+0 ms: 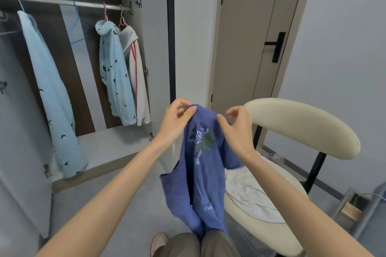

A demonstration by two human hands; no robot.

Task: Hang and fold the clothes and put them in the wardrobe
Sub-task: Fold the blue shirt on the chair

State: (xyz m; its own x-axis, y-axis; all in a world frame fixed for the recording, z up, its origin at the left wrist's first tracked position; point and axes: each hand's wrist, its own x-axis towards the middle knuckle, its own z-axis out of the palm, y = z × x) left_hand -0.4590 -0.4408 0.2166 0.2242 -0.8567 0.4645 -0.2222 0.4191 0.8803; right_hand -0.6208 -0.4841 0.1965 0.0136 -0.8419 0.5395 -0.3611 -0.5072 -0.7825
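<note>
— Your fingers?
— My left hand (177, 120) and right hand (238, 129) both pinch the blue embroidered top (198, 179) at its upper edge, frame centre.
— Around it?
— It hangs down just left of the cream chair (302, 125); open wardrobe (112, 144) upper left.

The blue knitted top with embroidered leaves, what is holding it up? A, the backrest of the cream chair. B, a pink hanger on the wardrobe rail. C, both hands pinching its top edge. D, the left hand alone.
C: the left hand and the right hand each pinch the top edge of the blue knitted top with embroidered leaves, which hangs down below them.
</note>
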